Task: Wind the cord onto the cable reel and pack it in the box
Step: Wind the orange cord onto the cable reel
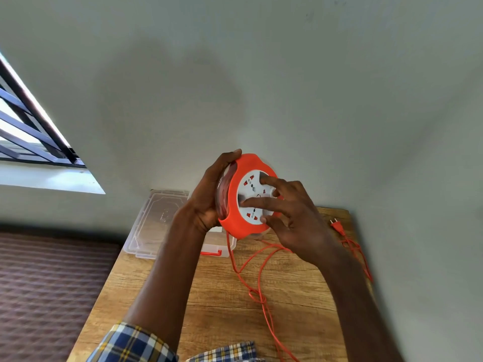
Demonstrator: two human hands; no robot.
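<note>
An orange cable reel [236, 178] with a white socket face is held up above the wooden table [214, 296]. My left hand [209, 194] grips its left rim and back. My right hand [290, 212] rests its fingertips on the white socket face. The orange cord [258, 280] hangs from the reel's underside and lies in loose loops on the table. Its plug [337, 226] lies at the table's far right edge. A clear plastic box [149, 231] with an orange latch stands at the table's far left, partly hidden by my left arm.
The table stands against a grey wall [261, 87]. A barred window [28, 131] is at the left. A brown patterned surface [47, 283] lies beside the table's left edge.
</note>
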